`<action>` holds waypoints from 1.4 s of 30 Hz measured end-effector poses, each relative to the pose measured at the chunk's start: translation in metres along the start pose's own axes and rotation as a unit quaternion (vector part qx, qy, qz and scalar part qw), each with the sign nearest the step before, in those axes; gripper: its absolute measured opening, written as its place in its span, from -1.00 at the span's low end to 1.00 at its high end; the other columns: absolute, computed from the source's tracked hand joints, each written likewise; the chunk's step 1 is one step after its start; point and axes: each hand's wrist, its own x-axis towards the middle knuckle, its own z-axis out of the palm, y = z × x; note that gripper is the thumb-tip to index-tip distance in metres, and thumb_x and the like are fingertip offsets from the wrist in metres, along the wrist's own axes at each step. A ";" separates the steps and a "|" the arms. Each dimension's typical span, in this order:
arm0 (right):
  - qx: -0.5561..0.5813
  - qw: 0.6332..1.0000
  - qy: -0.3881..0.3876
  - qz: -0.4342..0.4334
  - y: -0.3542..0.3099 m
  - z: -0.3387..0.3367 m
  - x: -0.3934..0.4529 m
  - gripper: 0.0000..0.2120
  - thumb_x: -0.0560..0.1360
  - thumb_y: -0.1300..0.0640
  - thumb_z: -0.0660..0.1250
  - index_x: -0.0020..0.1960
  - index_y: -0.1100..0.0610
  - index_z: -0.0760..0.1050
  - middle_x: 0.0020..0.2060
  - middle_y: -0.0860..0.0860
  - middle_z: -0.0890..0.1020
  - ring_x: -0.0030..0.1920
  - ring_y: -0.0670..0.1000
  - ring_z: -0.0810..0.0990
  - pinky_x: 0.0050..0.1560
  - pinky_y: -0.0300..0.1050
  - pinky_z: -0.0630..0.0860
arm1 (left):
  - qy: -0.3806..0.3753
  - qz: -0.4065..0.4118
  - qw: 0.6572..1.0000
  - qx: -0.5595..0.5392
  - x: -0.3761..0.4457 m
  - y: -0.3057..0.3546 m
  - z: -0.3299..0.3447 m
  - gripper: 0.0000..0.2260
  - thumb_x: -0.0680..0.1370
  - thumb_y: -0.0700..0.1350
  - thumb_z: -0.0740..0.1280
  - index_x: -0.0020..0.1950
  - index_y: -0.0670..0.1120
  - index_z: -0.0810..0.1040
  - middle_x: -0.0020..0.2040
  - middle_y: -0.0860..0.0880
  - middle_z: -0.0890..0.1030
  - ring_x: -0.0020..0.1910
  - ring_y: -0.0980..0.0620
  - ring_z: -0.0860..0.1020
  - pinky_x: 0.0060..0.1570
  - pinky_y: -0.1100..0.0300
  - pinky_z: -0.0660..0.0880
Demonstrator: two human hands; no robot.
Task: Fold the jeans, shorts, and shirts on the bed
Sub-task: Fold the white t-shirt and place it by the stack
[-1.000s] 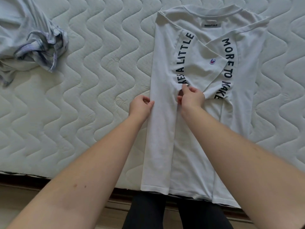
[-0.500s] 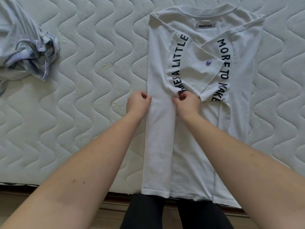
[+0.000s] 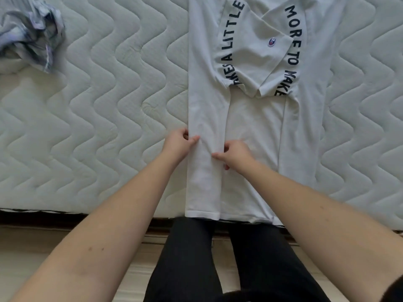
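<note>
Near the bed's (image 3: 109, 127) front edge, just below centre of view, a white printed shirt (image 3: 257, 131) lies flat with both sides folded inward. At its 8 o'clock side, the left hand (image 3: 177, 144) pinches the outer fold and the right hand (image 3: 234, 154) pinches that flap's inner edge. To do this well, keep the flap taut and straight down to the hem. Crumpled clothing (image 3: 30, 38) waits at 10 o'clock.
</note>
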 end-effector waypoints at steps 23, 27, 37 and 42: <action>-0.029 0.993 -0.076 0.085 0.101 0.073 -0.100 -0.81 0.53 0.10 0.39 -0.22 0.05 0.43 -0.21 0.05 0.60 -0.23 0.04 0.57 -0.12 -0.03 0.60 | -0.037 -0.152 0.987 -0.021 -0.125 -0.122 0.073 -0.61 0.55 -0.19 0.39 0.37 -0.20 0.47 0.24 -0.19 0.59 0.18 -0.17 0.55 0.22 -0.01 0.48; -0.041 0.992 -0.067 0.100 0.115 0.071 -0.107 -0.83 0.52 0.12 0.36 -0.22 0.04 0.45 -0.07 0.11 0.69 -0.11 0.08 0.62 0.06 0.04 0.60 | -0.028 -0.161 0.986 -0.030 -0.133 -0.134 0.074 -0.64 0.55 -0.10 0.41 0.30 -0.22 0.53 0.16 -0.18 0.63 0.11 -0.16 0.58 0.20 -0.04 0.51; 0.025 0.998 0.012 0.058 0.112 0.056 -0.102 -0.90 0.55 0.00 0.33 -0.11 0.00 0.47 -0.21 -0.05 0.61 -0.30 -0.02 0.65 -0.23 -0.13 0.54 | 0.016 -0.134 0.985 0.107 -0.134 -0.134 0.070 -0.71 0.50 0.06 0.43 0.02 -0.08 0.44 -0.12 0.00 0.53 -0.05 -0.09 0.55 -0.10 0.10 0.43; 0.085 0.995 0.049 0.022 0.077 0.047 -0.084 -0.89 0.55 -0.01 0.33 0.01 0.01 0.50 -0.14 -0.09 0.62 -0.39 -0.09 0.62 -0.36 -0.26 0.42 | 0.096 -0.045 0.994 0.029 -0.112 -0.107 0.060 -0.72 0.49 -0.03 0.46 0.11 -0.11 0.49 -0.07 -0.02 0.56 -0.09 -0.01 0.55 -0.08 0.12 0.49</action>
